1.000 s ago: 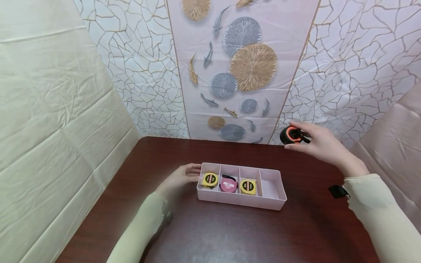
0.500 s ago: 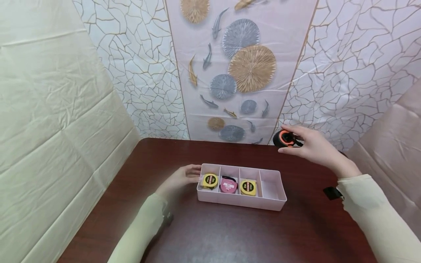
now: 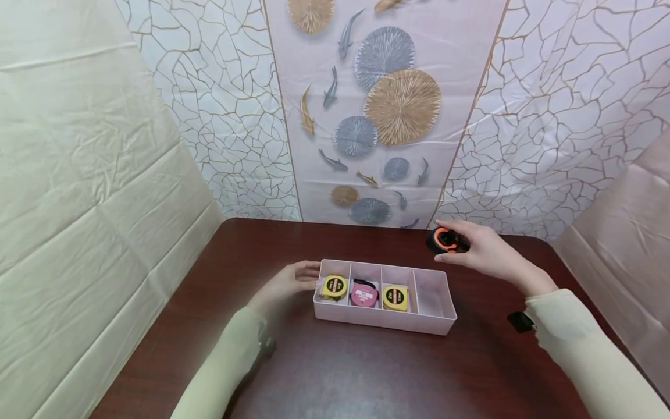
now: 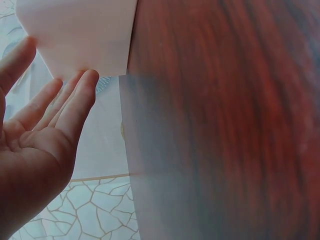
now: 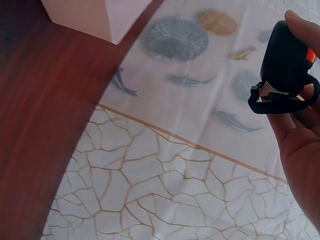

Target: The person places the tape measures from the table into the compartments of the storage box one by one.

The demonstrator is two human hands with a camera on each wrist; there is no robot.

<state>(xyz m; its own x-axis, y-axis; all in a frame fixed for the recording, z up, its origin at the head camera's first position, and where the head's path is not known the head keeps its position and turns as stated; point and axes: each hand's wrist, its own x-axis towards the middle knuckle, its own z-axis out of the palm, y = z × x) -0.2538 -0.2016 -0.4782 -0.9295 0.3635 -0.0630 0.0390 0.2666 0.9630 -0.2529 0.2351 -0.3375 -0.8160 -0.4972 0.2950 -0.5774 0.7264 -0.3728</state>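
Observation:
In the head view a pale pink four-compartment tray sits mid-table. From its left end run a yellow tape measure, a pink tape measure with a black strap, and another yellow tape measure; the rightmost compartment is bare. My left hand touches the tray's left end with extended fingers. Above the table, behind the tray's right end, my right hand grips a black-and-orange tape measure between thumb and fingers. Its black wrist strap hangs beneath it in the right wrist view.
The dark red-brown wooden table extends around the tray. A patterned cloth with fish and leaf motifs hangs behind its far edge. Plain pale cloth stands along the left side, more along the right.
My right hand has moved left and down with the black-and-orange tape measure, closer to the tray. The left hand and the tray have stayed in place.

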